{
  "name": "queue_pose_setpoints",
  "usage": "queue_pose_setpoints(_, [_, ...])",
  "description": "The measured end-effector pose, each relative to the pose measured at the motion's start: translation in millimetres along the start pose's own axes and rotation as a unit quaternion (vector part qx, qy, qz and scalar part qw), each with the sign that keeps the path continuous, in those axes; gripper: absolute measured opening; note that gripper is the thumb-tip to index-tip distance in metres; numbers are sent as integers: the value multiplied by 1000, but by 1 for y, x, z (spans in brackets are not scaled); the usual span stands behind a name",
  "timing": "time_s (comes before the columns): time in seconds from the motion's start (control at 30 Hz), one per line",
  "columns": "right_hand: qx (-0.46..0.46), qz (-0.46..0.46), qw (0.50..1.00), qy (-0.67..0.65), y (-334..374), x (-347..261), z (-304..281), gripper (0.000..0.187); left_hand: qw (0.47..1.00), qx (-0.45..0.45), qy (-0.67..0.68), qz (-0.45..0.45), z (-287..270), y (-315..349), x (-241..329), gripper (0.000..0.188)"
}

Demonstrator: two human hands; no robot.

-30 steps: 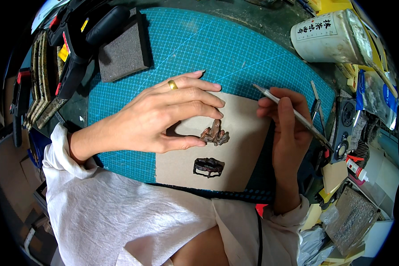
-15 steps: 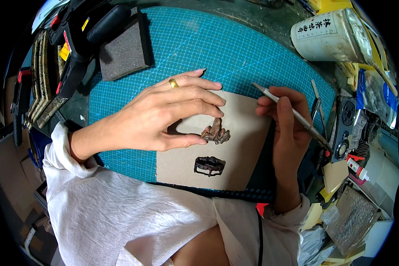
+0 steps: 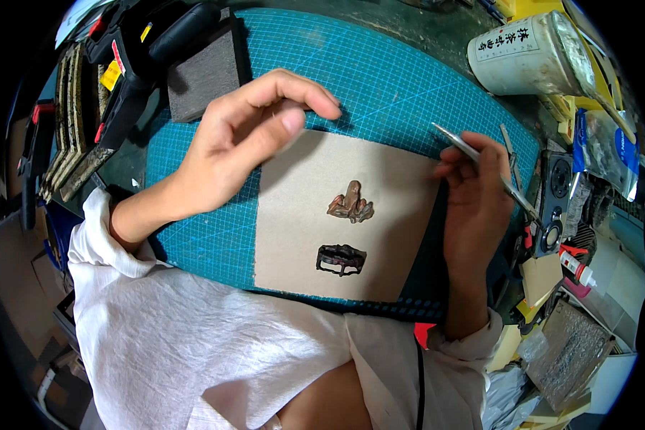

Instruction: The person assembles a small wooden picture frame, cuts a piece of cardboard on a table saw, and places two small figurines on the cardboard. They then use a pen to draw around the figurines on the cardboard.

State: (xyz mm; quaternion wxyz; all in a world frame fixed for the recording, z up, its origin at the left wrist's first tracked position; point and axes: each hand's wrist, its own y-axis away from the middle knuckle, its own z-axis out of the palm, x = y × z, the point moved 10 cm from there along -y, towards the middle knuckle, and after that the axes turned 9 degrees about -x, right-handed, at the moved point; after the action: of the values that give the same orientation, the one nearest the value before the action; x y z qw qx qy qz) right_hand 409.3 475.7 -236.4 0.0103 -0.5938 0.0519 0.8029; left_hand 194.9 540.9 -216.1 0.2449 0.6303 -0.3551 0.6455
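My left hand [image 3: 244, 140] hovers above the upper left of a beige board [image 3: 294, 236], thumb and forefinger apart with nothing between them. On that board lies a small brown carved piece [image 3: 352, 202], upright in the middle with knobbly sides, touched by neither hand. Below it rests a dark openwork piece [image 3: 341, 259] shaped like a tiny stand. At the board's right edge, my right hand [image 3: 478, 193] grips a slim, silvery pointed tool [image 3: 457, 142], whose tip points up and left. I cannot make out the tool's exact kind.
A green gridded cutting mat [image 3: 401, 86] lies under the board. Black clamps [image 3: 132, 72] and a dark grey foam block [image 3: 206, 75] stand at upper left. A white tin [image 3: 527, 57] lies at upper right. Plastic bags, a glue bottle [image 3: 577, 269] and clutter crowd the right.
My left hand has let go of the brown carved piece and lifted away up and left. My right hand has shifted slightly right with the pointed tool.
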Motion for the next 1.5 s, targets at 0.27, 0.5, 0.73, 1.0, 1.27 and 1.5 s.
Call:
queue_pose_setpoints(0.27, [23, -25, 996, -86, -1, -5, -14, 33, 999, 18, 22, -18, -3, 2, -7, 24])
queue_pose_setpoints(0.5, [48, -32, 995, -79, 1, -10, -19, 34, 999, 28, 17, -22, -3, 2, -5, 24])
queue_pose_setpoints(0.73, [71, -42, 993, -87, 2, -14, -25, 34, 999, 21, 27, -38, -3, 2, -10, 23])
queue_pose_setpoints(1.0, [38, -67, 994, -82, 0, -18, -23, 33, 999, -19, -6, -32, 9, -2, 0, 21])
queue_pose_setpoints(1.27, [35, -60, 997, -27, 2, -14, -19, 29, 989, -61, -134, 18, 18, -5, 13, 28])
queue_pose_setpoints(1.5, [-49, -35, 996, 71, 8, -10, 24, 11, 936, -127, -326, 44, 47, -2, 20, 58])
